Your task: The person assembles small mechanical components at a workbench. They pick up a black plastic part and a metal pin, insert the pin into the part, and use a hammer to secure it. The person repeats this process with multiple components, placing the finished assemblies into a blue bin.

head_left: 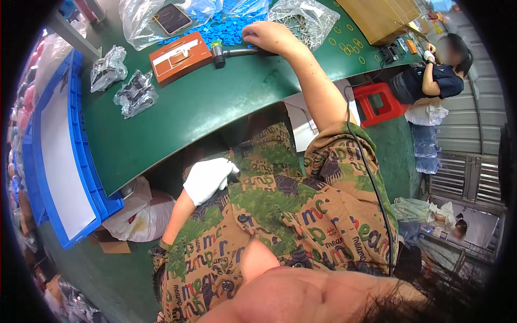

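Note:
My right hand, bare, reaches over the far side of the green table, its bent fingertips at a spread of small blue plastic pieces. What its fingers hold, if anything, is hidden. Just below the hand lies a small mallet with a green and black head, its dark handle pointing right under the wrist. Down by my lap, my left hand wears a white glove. Its fingers are curled together, and I cannot make out what is between them.
An orange box sits beside the mallet, with a phone on plastic behind. Bags of dark parts lie left; a bag of metal pieces, yellow rings and a cardboard box right. A co-worker sits beyond a red stool.

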A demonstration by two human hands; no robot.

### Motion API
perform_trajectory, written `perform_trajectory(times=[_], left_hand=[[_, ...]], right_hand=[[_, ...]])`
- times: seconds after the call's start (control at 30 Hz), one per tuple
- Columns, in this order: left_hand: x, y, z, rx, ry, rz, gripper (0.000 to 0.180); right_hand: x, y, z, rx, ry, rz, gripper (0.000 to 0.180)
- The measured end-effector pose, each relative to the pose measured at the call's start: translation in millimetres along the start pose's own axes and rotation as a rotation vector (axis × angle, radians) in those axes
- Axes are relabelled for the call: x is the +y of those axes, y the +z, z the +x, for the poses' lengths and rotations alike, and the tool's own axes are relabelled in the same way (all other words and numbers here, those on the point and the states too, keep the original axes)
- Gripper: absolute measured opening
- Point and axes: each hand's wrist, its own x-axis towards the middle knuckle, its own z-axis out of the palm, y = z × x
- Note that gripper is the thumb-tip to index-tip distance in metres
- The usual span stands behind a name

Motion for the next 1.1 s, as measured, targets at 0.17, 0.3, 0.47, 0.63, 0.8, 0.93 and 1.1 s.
perform_trajectory(times=[0.17,0.3,0.47,0.63,0.8,0.93,1.1], left_hand=[[9,0,1,-0.012,-0.023,0.037,0.025],[5,0,3,-0.003,-0.023,0.029,0.026],[2,-1,5,-0.017,0.015,0.048,0.026],[-2,0,-4,0.025,0.026,0.137,0.029],[-5,0,4,-0.038,0.092,0.258,0.033],[0,2,1,-0.021,-0.018,0.222,0.035],[1,-1,3,-0.032,-0.018,0.235,0.035]], right_hand=[[-1,6,8,-0.031,-0.078,-0.015,0.028],[-6,5,18,-0.095,-0.08,-0.06,0.029],[-12,2,20,-0.096,-0.084,-0.13,0.03],[-71,-15,-31,0.048,-0.314,0.38,0.031],[-134,-8,-141,-0.261,-0.39,0.723,0.024],[-151,7,-171,-0.381,-0.33,0.748,0.027],[-153,17,-179,-0.468,-0.32,0.792,0.03]])
